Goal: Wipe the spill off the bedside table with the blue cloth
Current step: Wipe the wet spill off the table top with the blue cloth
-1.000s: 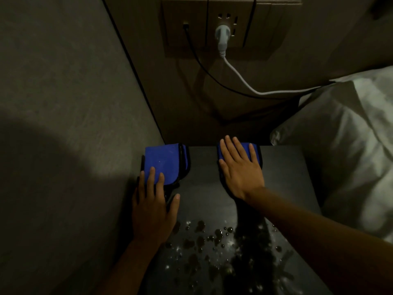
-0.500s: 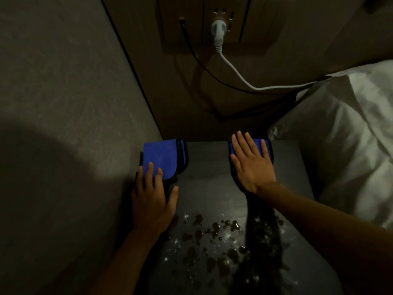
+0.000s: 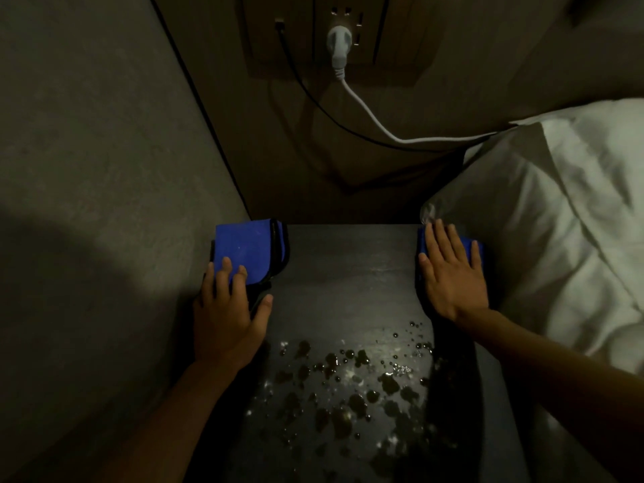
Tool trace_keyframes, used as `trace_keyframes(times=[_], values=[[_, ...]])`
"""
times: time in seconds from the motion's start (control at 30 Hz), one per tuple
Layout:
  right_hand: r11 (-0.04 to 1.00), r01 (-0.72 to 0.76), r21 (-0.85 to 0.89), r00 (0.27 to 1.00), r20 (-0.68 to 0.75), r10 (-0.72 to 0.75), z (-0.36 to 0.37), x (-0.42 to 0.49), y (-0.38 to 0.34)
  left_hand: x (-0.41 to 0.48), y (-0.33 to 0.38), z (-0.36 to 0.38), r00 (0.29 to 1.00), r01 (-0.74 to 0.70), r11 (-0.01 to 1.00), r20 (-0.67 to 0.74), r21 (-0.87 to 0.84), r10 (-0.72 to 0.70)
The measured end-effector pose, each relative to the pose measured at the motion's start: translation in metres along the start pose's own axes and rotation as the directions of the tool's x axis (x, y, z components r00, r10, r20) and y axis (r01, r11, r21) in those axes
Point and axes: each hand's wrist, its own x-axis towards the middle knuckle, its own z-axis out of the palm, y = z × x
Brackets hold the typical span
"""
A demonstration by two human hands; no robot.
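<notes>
Where the head camera looks down in dim light, a dark bedside table point(image 3: 348, 273) fills the middle of the view. The spill point(image 3: 348, 378) lies on the near half of the table, a scatter of dark blots and small shining drops. The far half of the table looks dry.

On the far left corner of the table sits the left blue cloth point(image 3: 244, 245), folded, with a dark edging and a dark layer under it. The left hand point(image 3: 226, 322) rests flat on the near edge of this cloth. Its fingers are straight and its thumb is spread out to the side over the table top. It grips nothing.

On the far right corner of the table lies the right blue cloth point(image 3: 478, 249), mostly covered, with only strips of blue showing. The right hand point(image 3: 453, 277) presses on it with the palm down and the fingers straight and slightly fanned. Neither cloth touches the spill. A dark band runs along the table under the right forearm. I cannot tell whether it is shadow or wet.

Behind the table, up on the wall, a socket panel point(image 3: 393, 36) holds a white plug point(image 3: 337, 40). Its white cable point(image 3: 369, 116) and a black cable point(image 3: 313, 99) both run off to the right. A white pillow point(image 3: 557, 221) lies against the right side of the table, and a grey wall point(image 3: 104, 134) stands along the left side.
</notes>
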Motion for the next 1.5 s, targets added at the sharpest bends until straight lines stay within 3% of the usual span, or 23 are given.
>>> trace_keyframes(times=[1.13,1.5], values=[[0.999,-0.047,-0.003,0.998,0.049,0.048,0.013,-0.054,-0.052,-0.001,-0.006,-0.005,0.999,-0.032,0.996,-0.038,-0.084,0.029],[0.989,0.144,0.029,0.983,0.107,-0.146,0.014,-0.062,-0.124,0.001,-0.007,-0.006,1.0,-0.003,0.997,-0.027,-0.082,0.001]])
